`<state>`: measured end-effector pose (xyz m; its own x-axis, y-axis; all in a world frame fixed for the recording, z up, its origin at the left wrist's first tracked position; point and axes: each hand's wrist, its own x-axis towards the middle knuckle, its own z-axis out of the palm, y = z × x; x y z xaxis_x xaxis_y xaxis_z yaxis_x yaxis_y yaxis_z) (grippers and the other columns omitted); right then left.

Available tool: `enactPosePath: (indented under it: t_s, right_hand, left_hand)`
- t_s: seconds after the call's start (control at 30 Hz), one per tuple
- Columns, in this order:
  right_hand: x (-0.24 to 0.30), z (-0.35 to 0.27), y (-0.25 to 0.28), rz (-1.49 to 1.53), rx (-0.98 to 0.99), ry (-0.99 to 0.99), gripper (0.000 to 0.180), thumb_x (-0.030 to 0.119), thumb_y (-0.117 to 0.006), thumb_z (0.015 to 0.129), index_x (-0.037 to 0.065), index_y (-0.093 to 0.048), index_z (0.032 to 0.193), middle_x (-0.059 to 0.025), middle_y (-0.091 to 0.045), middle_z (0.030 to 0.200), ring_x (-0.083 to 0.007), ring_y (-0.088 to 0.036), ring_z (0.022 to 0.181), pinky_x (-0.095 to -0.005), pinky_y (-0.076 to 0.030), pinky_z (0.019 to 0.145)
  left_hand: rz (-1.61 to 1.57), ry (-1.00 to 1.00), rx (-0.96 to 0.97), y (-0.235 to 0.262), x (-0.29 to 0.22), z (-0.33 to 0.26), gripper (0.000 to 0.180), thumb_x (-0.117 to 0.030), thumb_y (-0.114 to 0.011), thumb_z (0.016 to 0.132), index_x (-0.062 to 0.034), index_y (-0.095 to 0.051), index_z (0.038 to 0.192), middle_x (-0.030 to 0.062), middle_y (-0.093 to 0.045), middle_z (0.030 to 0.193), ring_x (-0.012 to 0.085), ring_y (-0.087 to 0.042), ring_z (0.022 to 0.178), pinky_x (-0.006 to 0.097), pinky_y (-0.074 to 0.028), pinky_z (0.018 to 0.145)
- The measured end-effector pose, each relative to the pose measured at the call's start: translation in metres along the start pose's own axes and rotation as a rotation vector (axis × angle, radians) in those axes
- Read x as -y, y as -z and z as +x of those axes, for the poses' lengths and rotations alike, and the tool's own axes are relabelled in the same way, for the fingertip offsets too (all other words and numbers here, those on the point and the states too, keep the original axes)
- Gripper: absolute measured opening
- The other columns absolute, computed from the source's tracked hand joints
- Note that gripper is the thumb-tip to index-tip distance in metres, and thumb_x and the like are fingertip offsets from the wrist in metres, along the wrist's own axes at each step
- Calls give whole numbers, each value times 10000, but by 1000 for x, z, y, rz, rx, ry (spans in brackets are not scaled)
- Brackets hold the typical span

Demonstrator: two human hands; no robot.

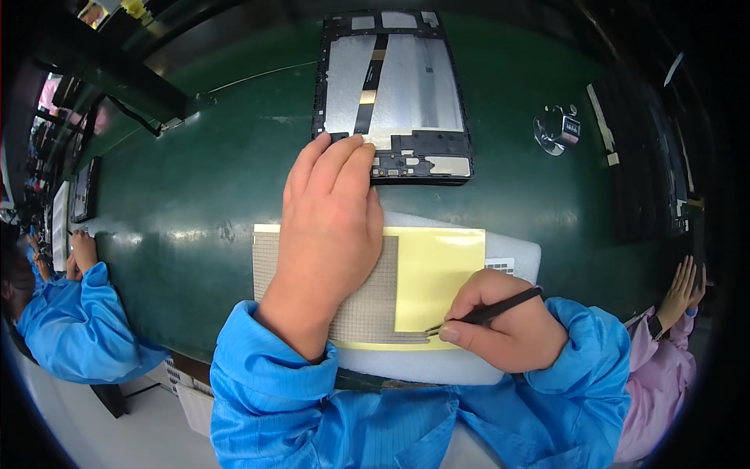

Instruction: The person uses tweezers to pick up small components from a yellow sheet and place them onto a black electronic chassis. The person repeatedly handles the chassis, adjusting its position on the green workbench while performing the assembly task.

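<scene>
My left hand (pixel 328 227) lies flat, palm down, its fingertips resting on the lower left corner of an opened tablet frame (pixel 394 94) with silver shielding and a ribbon cable. The palm covers part of a yellow sheet (pixel 437 270) that carries a grid of small grey pads. My right hand (pixel 504 320) grips black tweezers (pixel 484 314); their tips touch the bottom edge of the pad grid. The sheet lies on a white foam pad (pixel 516 254) near the bench's front edge. Both arms wear blue sleeves.
The bench is a dark green mat (pixel 203 195). A small metal tally counter (pixel 556 129) sits to the right of the tablet. Another tablet (pixel 84 187) lies far left by a person in blue (pixel 70 320). A person in pink (pixel 664 352) works at right.
</scene>
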<state>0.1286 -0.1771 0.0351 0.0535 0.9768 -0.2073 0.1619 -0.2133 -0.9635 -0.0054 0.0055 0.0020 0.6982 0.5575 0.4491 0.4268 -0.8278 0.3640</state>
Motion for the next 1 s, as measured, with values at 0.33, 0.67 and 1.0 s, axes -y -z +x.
enactPosePath:
  t_s: [0.33, 0.67, 1.0]
  right_hand:
    - [-4, 0, 4, -1, -66, 54, 168, 28, -709, 811, 13, -550, 863, -85, -603, 784, -178, -601, 703, -293, -479, 629]
    - [24, 106, 28, 205, -285, 217, 150, -9, -660, 830, -7, -518, 880, -81, -606, 808, -124, -632, 750, -249, -512, 639]
    - [14, 120, 24, 46, -270, 209, 158, 54, -691, 830, 13, -541, 855, -53, -590, 750, -95, -544, 687, -250, -451, 590]
  left_hand:
    - [-22, -1, 21, 4, 0, 2, 454, 48, -624, 722, 12, -553, 1169, 172, -551, 1222, 415, -458, 1195, 456, -377, 1031]
    - [-130, 46, 37, 9, 2, 4, 488, 36, -660, 684, 5, -557, 1161, 165, -560, 1222, 424, -463, 1199, 466, -384, 1024]
    - [-168, 96, 28, 7, 1, 4, 458, 31, -682, 668, -5, -596, 1116, 152, -585, 1199, 419, -486, 1183, 464, -400, 1010]
